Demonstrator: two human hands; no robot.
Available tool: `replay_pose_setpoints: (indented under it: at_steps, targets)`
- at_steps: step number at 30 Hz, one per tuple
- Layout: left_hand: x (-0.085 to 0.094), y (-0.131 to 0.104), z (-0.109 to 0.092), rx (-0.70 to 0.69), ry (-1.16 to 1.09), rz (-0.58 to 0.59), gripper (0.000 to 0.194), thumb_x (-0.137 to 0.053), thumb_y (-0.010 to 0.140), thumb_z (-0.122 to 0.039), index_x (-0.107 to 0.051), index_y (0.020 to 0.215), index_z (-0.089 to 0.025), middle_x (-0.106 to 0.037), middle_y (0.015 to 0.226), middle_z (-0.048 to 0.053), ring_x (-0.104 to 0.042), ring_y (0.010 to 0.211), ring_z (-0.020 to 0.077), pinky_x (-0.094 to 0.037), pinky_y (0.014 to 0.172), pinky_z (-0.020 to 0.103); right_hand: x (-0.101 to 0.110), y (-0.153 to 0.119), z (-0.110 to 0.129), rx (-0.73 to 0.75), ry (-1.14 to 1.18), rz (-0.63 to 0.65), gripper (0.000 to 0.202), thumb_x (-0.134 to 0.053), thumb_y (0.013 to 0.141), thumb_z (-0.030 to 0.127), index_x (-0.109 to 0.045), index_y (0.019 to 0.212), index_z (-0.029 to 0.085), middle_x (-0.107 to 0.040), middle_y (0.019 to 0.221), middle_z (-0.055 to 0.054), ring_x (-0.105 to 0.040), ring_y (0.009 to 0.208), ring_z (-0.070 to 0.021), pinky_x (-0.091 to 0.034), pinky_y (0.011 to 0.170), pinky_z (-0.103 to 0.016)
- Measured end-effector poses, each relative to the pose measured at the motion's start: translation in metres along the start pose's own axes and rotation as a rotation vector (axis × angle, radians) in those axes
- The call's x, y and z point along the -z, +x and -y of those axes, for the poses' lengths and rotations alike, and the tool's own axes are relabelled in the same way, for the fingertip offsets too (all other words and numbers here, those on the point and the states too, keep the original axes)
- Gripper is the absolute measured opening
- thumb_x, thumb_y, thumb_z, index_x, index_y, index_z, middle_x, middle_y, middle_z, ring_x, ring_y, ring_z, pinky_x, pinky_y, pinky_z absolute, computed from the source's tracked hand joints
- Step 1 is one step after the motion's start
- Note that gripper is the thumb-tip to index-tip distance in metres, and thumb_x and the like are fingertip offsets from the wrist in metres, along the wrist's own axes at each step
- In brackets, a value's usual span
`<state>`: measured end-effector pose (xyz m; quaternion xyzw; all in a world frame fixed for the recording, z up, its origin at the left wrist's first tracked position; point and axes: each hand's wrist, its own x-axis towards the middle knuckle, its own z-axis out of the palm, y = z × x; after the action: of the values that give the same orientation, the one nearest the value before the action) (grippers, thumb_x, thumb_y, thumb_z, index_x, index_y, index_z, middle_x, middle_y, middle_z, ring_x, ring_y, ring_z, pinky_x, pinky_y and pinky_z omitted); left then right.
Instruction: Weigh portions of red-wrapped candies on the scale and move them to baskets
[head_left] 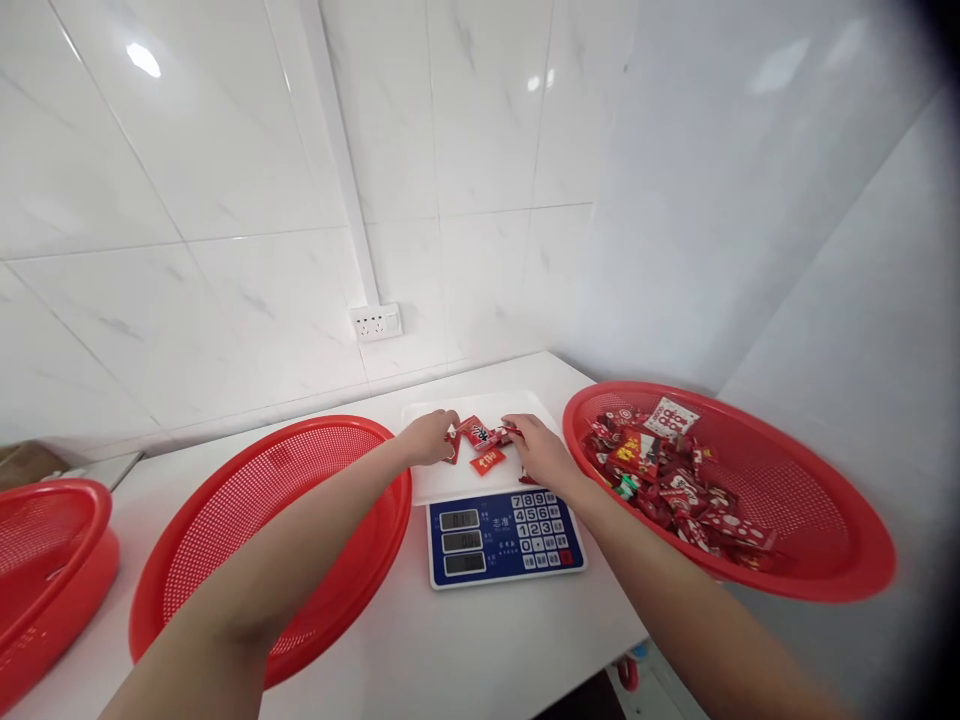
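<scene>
Several small red wrapped candies [478, 433] lie on the white pan [435, 485] of a digital scale. My left hand [429, 438] reaches over the pan's left side, fingers closed on a red wrapped candy [452, 447]. From the right, my right hand [538, 447] curls over the pan, its fingertips pinching a red wrapper [513, 431]. An orange-red packet [487, 461] lies between the hands, touched by neither. Part of another dark red wrapper [529, 480] shows beneath my right hand. The scale's blue panel [499, 565] faces me, with keys and three small displays.
On the right, a red plastic basket [832, 500] holds a heap of red wrapped candies [679, 490]. A red mesh basket [217, 520] stands left of the scale, under my left forearm. Another red basket [67, 590] is at the far left. A tiled wall with a socket [377, 322] rises behind the white table [450, 650].
</scene>
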<state>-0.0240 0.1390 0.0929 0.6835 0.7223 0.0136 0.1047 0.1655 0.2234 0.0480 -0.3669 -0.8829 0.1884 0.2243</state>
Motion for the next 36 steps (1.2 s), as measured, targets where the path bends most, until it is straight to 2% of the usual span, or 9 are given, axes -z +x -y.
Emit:
replay_pose_setpoints:
  at_steps: [4,8,12,16,21,24,27,31,36]
  targets:
    - [0.001,0.012,-0.015,-0.015,-0.027,-0.054,0.032,-0.053,0.087,-0.031,-0.052,0.117,-0.017,-0.056,0.117,0.009,-0.059,0.097,0.0205,-0.050,0.080,0.041,0.006,0.003,0.004,-0.014,0.009,-0.014,0.030,-0.036,0.089,0.019,-0.052,0.114,0.018,-0.055,0.119,-0.008,-0.054,0.107,-0.0160,-0.040,0.090,-0.028]
    - [-0.002,0.027,-0.026,-0.012,0.022,0.011,0.032,-0.053,0.087,-0.031,-0.052,0.117,-0.017,-0.056,0.118,0.009,-0.059,0.097,0.0207,-0.050,0.081,0.041,0.022,-0.007,0.005,-0.024,-0.037,0.086,0.023,-0.046,0.083,0.020,-0.057,0.103,0.020,-0.057,0.114,-0.007,-0.057,0.098,-0.0182,-0.041,0.080,-0.028]
    - [-0.005,0.034,-0.027,0.005,0.089,0.077,0.032,-0.053,0.087,-0.030,-0.053,0.116,-0.017,-0.056,0.117,0.008,-0.059,0.097,0.0206,-0.051,0.080,0.041,0.032,-0.020,0.005,-0.059,-0.097,0.210,0.031,-0.059,0.073,0.023,-0.057,0.104,0.021,-0.057,0.114,-0.007,-0.059,0.090,-0.0204,-0.041,0.071,-0.028]
    - [0.001,0.027,-0.026,0.003,0.126,0.071,0.032,-0.054,0.087,-0.030,-0.053,0.115,-0.017,-0.056,0.117,0.008,-0.059,0.097,0.0207,-0.051,0.080,0.041,0.028,-0.022,0.007,-0.108,-0.119,0.244,0.034,-0.058,0.073,0.025,-0.055,0.106,0.021,-0.056,0.116,-0.009,-0.060,0.084,-0.0213,-0.039,0.063,-0.028]
    - [0.028,-0.020,-0.007,0.041,0.121,0.000,0.028,-0.051,0.088,-0.029,-0.054,0.113,-0.018,-0.056,0.116,0.008,-0.060,0.092,0.0190,-0.050,0.078,0.039,0.020,-0.017,0.005,-0.069,-0.038,0.237,0.037,-0.054,0.068,0.011,-0.056,0.104,0.021,-0.055,0.116,-0.007,-0.059,0.085,-0.0200,-0.041,0.067,-0.029]
    - [0.042,-0.061,0.018,0.120,0.084,0.007,0.028,-0.040,0.084,-0.018,-0.058,0.105,-0.023,-0.057,0.112,0.003,-0.063,0.063,0.0122,-0.048,0.059,0.028,0.017,-0.014,0.002,-0.024,0.044,0.194,0.043,-0.049,0.062,0.000,-0.057,0.099,0.020,-0.055,0.112,-0.007,-0.054,0.099,-0.0204,-0.041,0.079,-0.028]
    - [0.041,-0.099,0.042,0.229,0.069,0.024,0.036,-0.038,0.079,-0.018,-0.058,0.108,-0.022,-0.057,0.114,0.007,-0.063,0.059,0.0146,-0.043,0.051,0.027,0.015,-0.007,0.011,0.000,0.144,0.129,0.039,-0.048,0.063,-0.001,-0.056,0.096,0.018,-0.055,0.107,-0.007,-0.052,0.102,-0.0190,-0.040,0.085,-0.030]
    - [0.028,-0.138,0.049,0.310,0.061,0.067,0.037,-0.042,0.079,-0.026,-0.057,0.112,-0.020,-0.057,0.117,0.012,-0.064,0.075,0.0226,-0.043,0.056,0.030,0.009,0.003,0.055,0.041,0.310,0.099,0.038,-0.054,0.069,0.012,-0.050,0.106,0.020,-0.057,0.106,-0.004,-0.056,0.094,-0.0162,-0.044,0.082,-0.031]
    - [0.016,-0.180,0.014,0.345,0.011,0.119,0.049,-0.028,0.087,-0.050,-0.065,0.095,-0.020,-0.068,0.086,0.010,-0.063,0.072,0.0266,-0.043,0.061,0.035,-0.013,0.008,0.128,0.164,0.670,0.164,0.051,-0.058,0.073,0.023,-0.045,0.123,0.018,-0.052,0.123,-0.009,-0.052,0.109,-0.0196,-0.041,0.093,-0.035]
